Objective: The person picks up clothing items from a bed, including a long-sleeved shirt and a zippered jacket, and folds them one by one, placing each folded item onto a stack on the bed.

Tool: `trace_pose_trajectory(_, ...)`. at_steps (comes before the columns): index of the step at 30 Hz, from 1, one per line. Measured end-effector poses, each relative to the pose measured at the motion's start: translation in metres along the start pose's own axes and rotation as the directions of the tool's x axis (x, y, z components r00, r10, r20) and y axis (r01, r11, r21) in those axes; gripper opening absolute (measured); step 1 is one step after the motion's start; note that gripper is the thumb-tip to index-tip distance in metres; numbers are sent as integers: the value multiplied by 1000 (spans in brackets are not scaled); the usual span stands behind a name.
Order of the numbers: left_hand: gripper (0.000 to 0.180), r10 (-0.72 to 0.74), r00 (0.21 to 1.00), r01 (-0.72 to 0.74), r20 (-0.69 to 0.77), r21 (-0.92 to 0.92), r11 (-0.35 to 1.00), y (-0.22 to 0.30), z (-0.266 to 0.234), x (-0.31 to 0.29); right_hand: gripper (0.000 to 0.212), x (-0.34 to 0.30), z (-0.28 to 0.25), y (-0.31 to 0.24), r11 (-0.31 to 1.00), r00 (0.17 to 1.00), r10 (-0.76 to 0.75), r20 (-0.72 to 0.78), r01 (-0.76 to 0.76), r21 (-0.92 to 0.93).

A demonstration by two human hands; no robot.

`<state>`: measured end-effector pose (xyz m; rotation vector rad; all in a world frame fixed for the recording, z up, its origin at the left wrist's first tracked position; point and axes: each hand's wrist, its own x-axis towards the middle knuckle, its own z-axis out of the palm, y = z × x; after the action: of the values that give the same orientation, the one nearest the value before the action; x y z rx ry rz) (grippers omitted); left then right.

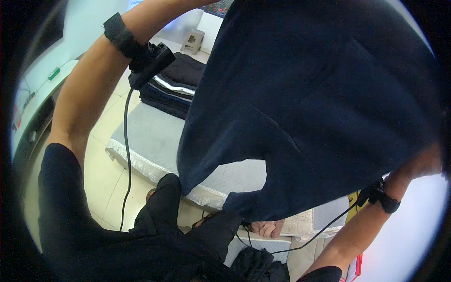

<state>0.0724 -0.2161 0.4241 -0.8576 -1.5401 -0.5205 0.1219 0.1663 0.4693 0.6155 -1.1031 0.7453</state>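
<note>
A large dark navy garment (pixel 305 108) is held up and spread wide before me, filling most of the right half of the view. Whether it is a top or trousers I cannot tell. Its lower parts hang down in two pieces with a gap between. My left hand (pixel 202 2) is at the top edge, mostly cut off, by the garment's upper left side; its fingers are out of view. At the far right, my right hand (pixel 425 163) is closed at the cloth's side edge, its fingers largely hidden.
Behind the garment, a low bed-like surface with a grey quilted cover (pixel 145 131) carries a stack of folded dark clothes (pixel 174 84). A small beige stool (pixel 192 41) stands beyond. Black cloth (pixel 258 265) lies low in front, near brownish fabric (pixel 268 229). Cables (pixel 126 155) hang from both wrist straps.
</note>
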Motion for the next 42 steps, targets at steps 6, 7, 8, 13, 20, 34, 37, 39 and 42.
trace_pose_trajectory(6,21,103,995,-83,7,-537,839,17,43,36,51,-34,40,23,928,899,221,377,-313,203)
trace_pose_trajectory(7,16,241,969,-222,-50,-598,770,6,59,42,50,-47,45,26,903,864,251,437,-371,215)
trace_pose_trajectory(8,12,192,981,-119,26,-702,702,21,54,42,50,-53,50,25,874,839,269,472,-419,247)
trace_pose_trajectory(13,11,287,956,-206,-64,-843,497,32,86,37,47,-90,53,26,796,731,317,604,-552,250)
trace_pose_trajectory(20,13,230,971,-177,-63,-836,519,33,93,22,43,-109,61,24,736,687,325,650,-616,282)
trace_pose_trajectory(34,12,42,989,129,144,-961,244,22,98,4,35,-113,95,11,681,705,199,680,-599,422)
trace_pose_trajectory(37,15,-84,961,275,263,-895,351,38,90,0,34,-119,90,13,672,702,205,682,-608,424)
trace_pose_trajectory(39,21,-151,929,369,337,-860,351,45,88,3,33,-122,87,13,662,703,210,680,-614,430)
trace_pose_trajectory(42,24,-115,907,395,404,-726,563,39,84,2,31,-121,83,13,658,701,214,680,-618,430)
